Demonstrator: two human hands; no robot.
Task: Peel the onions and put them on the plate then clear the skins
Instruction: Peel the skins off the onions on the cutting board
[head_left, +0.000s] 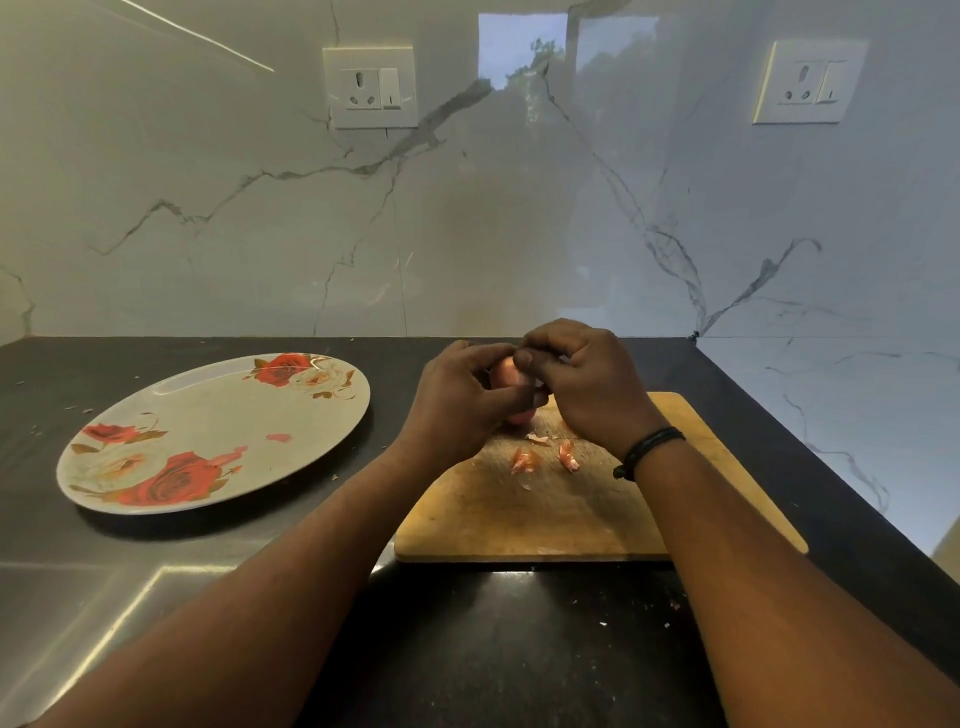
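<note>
— Where is our onion (506, 375)?
— Over the cutting board (561, 499), gripped in our left hand (457, 397) — right hand (582, 384) fingers seem to pinch its skin.
— Plate (208, 431)?
— Left, holding no onion.

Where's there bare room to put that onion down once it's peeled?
The plate middle is bare, between its rose prints. The board's near half is free too. It is crowded under both hands, where skins lie.

A dark, glossy stone worktop (519, 649) meets a marble wall. On its left lies a round grey plate with red roses (218, 415); to the right, well apart, lies a rectangular wooden chopping board (545, 519). Small crumbs dot the surface.
</note>
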